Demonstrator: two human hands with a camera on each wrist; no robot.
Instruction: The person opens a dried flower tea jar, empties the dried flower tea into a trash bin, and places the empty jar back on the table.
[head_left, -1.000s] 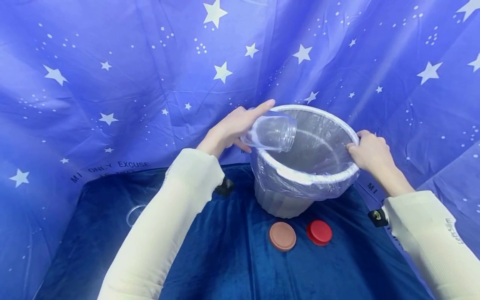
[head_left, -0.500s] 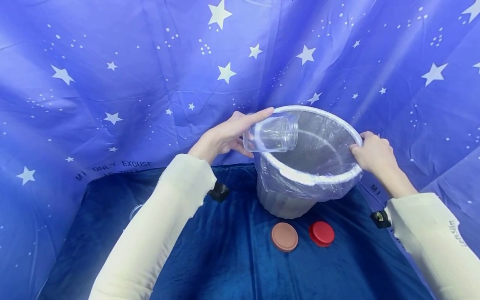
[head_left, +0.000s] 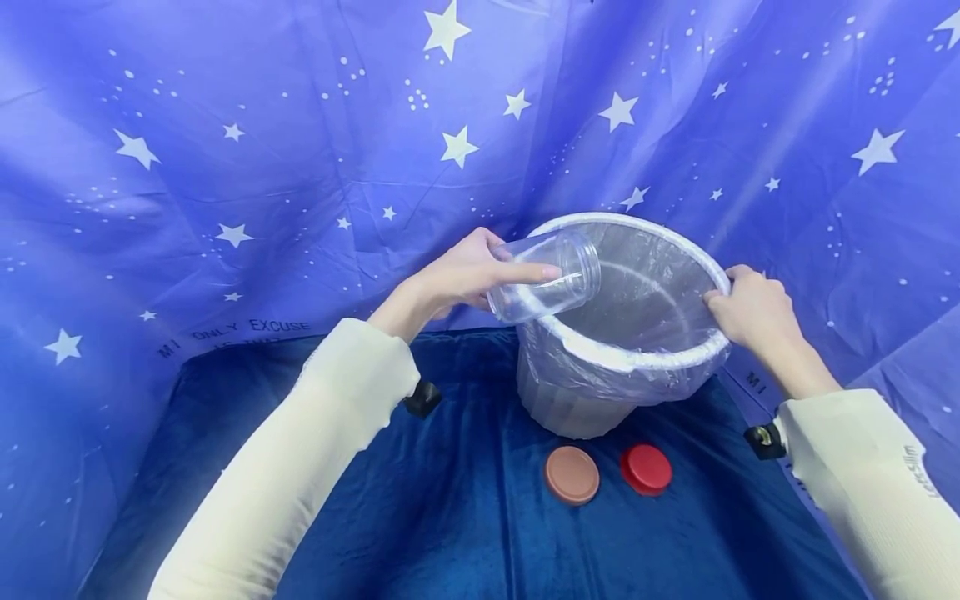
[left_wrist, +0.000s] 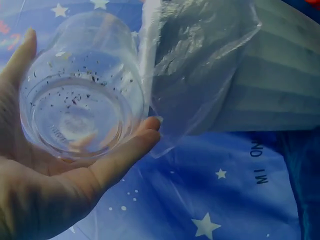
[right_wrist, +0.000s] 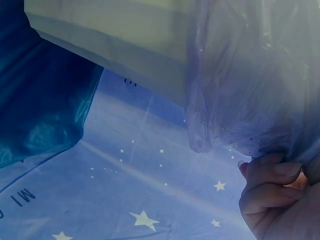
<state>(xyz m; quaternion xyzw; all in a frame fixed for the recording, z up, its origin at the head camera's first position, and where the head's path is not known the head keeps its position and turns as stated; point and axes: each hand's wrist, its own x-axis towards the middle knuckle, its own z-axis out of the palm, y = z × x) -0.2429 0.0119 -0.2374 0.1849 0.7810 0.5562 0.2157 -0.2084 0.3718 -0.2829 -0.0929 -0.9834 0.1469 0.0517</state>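
In the head view my left hand [head_left: 468,271] grips a clear plastic jar [head_left: 528,302], tipped on its side. The jar's open mouth points into the waste bin [head_left: 576,410], over the near-left rim. Small dark specks cling inside the jar [left_wrist: 75,95], as the left wrist view shows; otherwise it looks see-through. On the bin's right side my right hand [head_left: 753,310] pinches the rim, thumb inside. A clear bin liner [head_left: 615,383] is folded over that rim. From the right wrist, curled fingers [right_wrist: 272,192] show beneath the liner, which carries a few specks.
Two round lids lie in front of the bin: a brownish-pink lid [head_left: 572,476] and a red lid [head_left: 648,468]. Dark blue cloth [head_left: 442,500] covers the table. A purple-blue starry curtain [head_left: 300,150] hangs close behind and at the sides.
The left thumb has slid from the jar's upper edge down across its side, and the jar has tilted slightly. The right hand keeps its place on the rim. The view has shifted a little.
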